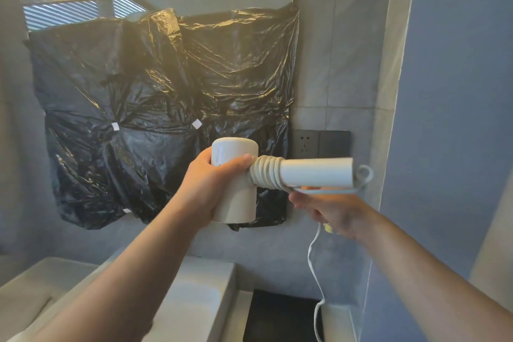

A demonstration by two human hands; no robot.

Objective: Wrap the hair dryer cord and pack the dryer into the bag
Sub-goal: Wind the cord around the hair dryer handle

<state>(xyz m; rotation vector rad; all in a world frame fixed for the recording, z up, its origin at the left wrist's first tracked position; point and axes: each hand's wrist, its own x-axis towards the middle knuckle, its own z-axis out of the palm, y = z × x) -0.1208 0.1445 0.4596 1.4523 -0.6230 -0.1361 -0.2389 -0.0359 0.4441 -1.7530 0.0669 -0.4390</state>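
Note:
A white hair dryer (313, 172) is held up in front of the wall, its handle pointing right. My left hand (211, 189) grips the dryer's barrel. Several turns of the white cord (266, 172) lie wound around the handle near the barrel. My right hand (330, 211) is just under the handle, closed on the cord, which loops past the handle's end and hangs down (312, 258) to the counter. A dark bag (280, 314) lies flat on the counter below.
Black plastic sheeting (155, 108) covers the mirror on the wall. A dark wall socket plate (319, 143) sits behind the dryer. A white sink (194, 286) lies below at the left. A blue wall (449, 91) closes in on the right.

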